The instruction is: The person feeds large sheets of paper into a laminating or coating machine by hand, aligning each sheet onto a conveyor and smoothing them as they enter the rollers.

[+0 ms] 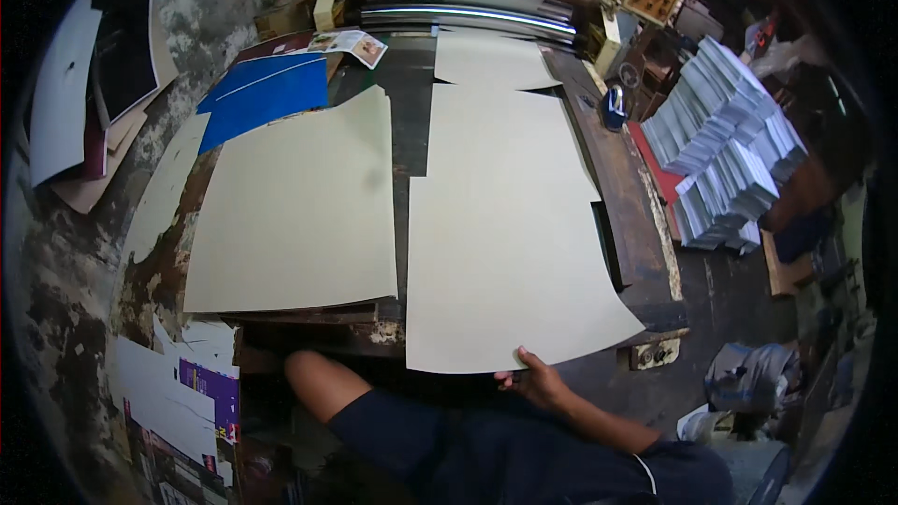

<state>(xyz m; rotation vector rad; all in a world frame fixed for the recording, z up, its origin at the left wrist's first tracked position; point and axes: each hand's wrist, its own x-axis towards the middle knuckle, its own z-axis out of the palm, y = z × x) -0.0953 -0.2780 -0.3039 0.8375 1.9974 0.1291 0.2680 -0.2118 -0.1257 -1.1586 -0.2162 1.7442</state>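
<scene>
My right hand pinches the near edge of a large cream sheet that lies on the dark worktable and overhangs its front edge. Further cream sheets lie in a line beyond it, running back to a roller machine. A stack of cream sheets rests to the left on the same table. My left hand is hidden; only a bare stretch of my left arm shows below the table's front edge.
Blue sheets and a printed leaflet lie at the back left. Tall stacks of grey printed booklets stand on the right. Loose sheets and dark boards lean at the left; paper scraps litter the floor.
</scene>
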